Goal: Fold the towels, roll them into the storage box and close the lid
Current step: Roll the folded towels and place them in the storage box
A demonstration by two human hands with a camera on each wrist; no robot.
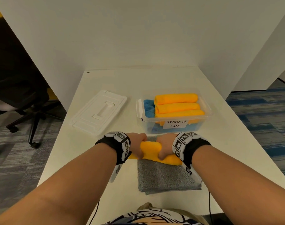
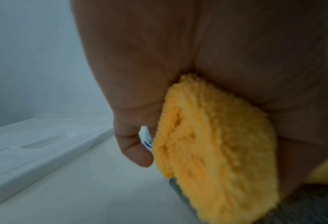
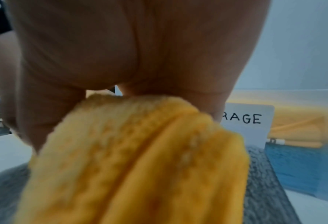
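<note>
A rolled yellow towel lies across the far end of a folded grey towel near the table's front. My left hand grips the roll's left part and my right hand grips its right part, fingers curled over it. The roll's end fills the left wrist view, and its body fills the right wrist view. Behind it stands the clear storage box, labelled "STORAGE BOX", holding three yellow rolls above blue towels. Its white lid lies flat to the left.
The white table ends close at the left and right. Grey partition walls stand behind it. An office chair is on the floor to the left. Thin cables hang near my body.
</note>
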